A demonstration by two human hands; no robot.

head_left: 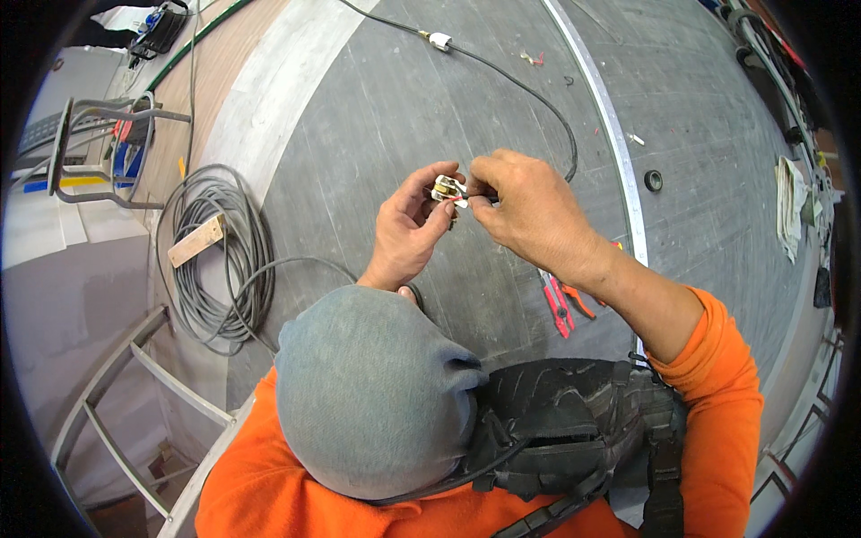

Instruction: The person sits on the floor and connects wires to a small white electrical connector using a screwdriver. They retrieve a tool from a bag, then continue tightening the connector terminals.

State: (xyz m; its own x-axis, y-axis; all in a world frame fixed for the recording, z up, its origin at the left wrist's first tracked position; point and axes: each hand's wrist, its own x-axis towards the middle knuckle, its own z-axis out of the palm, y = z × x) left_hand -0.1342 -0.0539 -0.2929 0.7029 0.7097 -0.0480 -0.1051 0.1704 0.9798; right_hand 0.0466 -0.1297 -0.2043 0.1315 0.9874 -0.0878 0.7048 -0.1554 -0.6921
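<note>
Above the grey scuffed floor (395,99), the small white-and-brass electrical connector (446,189) sits between the 2 hands, its metal parts exposed. The left hand's (405,229) grip pinches the connector between thumb and fingers; the right hand's (534,215) grip appears pressed together on the end of the black sheathed cable (525,82) just beside it. The cable end is stripped as far as a thin red wire (456,199) showing at the connector; whether that wire is secured, I cannot tell. The connector remains uncovered, and the white sleeve-like piece (439,41) sits farther up the cable, well apart. The red-handled pliers (557,307) lie unheld.
</note>
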